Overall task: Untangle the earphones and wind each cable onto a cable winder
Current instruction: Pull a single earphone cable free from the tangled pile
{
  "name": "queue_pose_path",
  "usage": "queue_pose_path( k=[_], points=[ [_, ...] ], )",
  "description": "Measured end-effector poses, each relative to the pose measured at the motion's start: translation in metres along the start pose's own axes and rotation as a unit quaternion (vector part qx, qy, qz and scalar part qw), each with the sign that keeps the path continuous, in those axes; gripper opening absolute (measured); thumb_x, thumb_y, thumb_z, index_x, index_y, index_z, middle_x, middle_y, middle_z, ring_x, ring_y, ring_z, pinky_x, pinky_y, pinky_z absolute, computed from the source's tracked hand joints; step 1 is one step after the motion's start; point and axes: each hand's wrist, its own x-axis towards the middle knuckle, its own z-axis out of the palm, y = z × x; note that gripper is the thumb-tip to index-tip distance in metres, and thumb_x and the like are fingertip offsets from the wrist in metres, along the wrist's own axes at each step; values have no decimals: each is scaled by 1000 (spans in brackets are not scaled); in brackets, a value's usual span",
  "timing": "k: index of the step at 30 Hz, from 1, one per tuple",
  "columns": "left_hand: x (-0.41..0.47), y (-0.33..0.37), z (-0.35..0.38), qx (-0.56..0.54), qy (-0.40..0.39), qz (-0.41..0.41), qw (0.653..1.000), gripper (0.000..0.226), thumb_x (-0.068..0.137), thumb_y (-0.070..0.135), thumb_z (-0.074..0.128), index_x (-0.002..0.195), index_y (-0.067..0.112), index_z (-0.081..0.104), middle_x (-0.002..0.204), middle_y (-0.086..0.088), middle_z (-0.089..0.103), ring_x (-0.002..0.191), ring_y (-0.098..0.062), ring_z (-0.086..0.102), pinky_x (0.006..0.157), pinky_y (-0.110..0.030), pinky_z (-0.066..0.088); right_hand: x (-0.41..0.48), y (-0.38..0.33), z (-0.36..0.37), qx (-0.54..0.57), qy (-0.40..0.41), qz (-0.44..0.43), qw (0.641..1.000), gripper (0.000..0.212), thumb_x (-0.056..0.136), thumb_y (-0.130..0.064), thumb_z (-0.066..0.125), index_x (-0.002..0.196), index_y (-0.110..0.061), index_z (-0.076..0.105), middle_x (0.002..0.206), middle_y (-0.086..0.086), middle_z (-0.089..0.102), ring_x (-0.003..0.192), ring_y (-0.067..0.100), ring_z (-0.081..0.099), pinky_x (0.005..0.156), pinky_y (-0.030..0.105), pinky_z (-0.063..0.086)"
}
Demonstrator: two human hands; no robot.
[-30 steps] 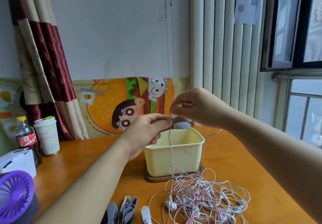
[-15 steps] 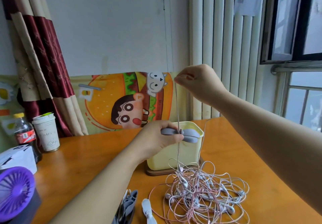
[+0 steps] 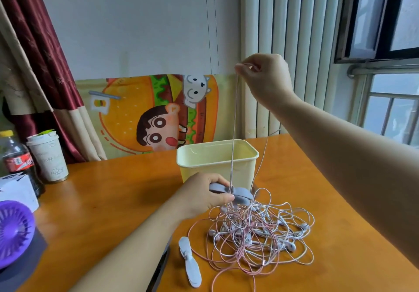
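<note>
A: Far left, a purple fan (image 3: 15,232), a bottle (image 3: 15,162) and a cup (image 3: 47,155) stand on the worktop (image 3: 102,201). Where's the action?

B: Centre. The left hand (image 3: 201,197) is curled round a grey winder (image 3: 235,194), low over the heap's far edge. Nearer us, a white winder (image 3: 190,262) lies unused on the worktop.

A: And that line going straight up?

B: One pink cable (image 3: 234,121), pulled taut. It runs from the grey winder up past the yellow box (image 3: 217,157) to the right hand (image 3: 265,78), which is held high and pinches it between thumb and fingertips.

A: So how far along are we?

B: Early, I'd say. One strand is lifted clear, but I can't make out any turns on the grey winder. The tangle (image 3: 260,230) of pink and white earphones sprawls on the worktop just right of the left hand, loops crossing everywhere. Nearly all the untangling looks left to do, and the winding too.
</note>
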Motion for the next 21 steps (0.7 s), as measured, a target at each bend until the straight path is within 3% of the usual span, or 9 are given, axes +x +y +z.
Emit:
queue_pose_path(
  k=[3, 7, 9, 11, 15, 18, 21],
  points=[
    [-1, 3, 3, 30, -6, -1, 1000, 17, 85, 25, 73, 101, 19, 70, 89, 7, 66, 77, -1, 59, 65, -7, 44, 0, 7, -1, -2, 15, 14, 1000, 19, 89, -26, 62, 95, -13, 74, 84, -9, 64, 83, 5, 60, 75, 22, 49],
    [-6, 2, 3, 13, -31, -30, 999, 18, 86, 29, 72, 102, 20, 70, 82, 16, 65, 74, 2, 57, 63, -6, 40, -9, 20, 5, 7, -8, 44, 999, 19, 91, -24, 59, 97, -11, 71, 83, -4, 64, 69, 5, 57, 62, 15, 43],
    [-11, -1, 5, -69, -38, -60, 995, 16, 86, 23, 72, 101, 18, 70, 69, 18, 61, 59, 4, 53, 55, -8, 38, -19, 34, 11, -8, -47, 71, 996, 20, 91, -23, 59, 94, -7, 70, 80, 2, 63, 61, 3, 51, 56, 13, 41],
    [-14, -2, 5, -210, -47, -90, 972, 11, 88, 14, 68, 98, 14, 68, 67, 9, 59, 51, -1, 43, 48, -13, 32, -35, 53, 21, -41, -103, 102, 989, 26, 91, -24, 60, 96, -1, 70, 83, 11, 66, 58, 10, 50, 57, 20, 43],
    [-14, -2, 2, -405, -35, -104, 908, 8, 85, 13, 61, 92, 10, 62, 53, 10, 56, 41, -1, 34, 45, -11, 24, -74, 83, 39, -101, -275, 145, 945, 18, 90, -27, 63, 86, -12, 72, 76, 1, 64, 70, 16, 55, 52, 17, 36],
    [-6, -8, -3, -482, 29, -103, 869, 25, 73, 18, 64, 95, 7, 65, 55, 8, 56, 42, -1, 37, 42, -10, 30, -96, 93, 49, -113, -329, 130, 929, 27, 90, -28, 64, 110, -11, 70, 109, 4, 70, 97, 18, 63, 76, 21, 44],
    [4, -14, -7, -490, 145, -112, 852, 18, 75, 20, 68, 91, 12, 69, 59, 7, 58, 52, -2, 43, 45, -12, 34, -107, 82, 47, -47, -233, 105, 966, 27, 90, -31, 62, 114, -19, 68, 117, -2, 66, 107, 13, 59, 86, 24, 43]
  ],
)
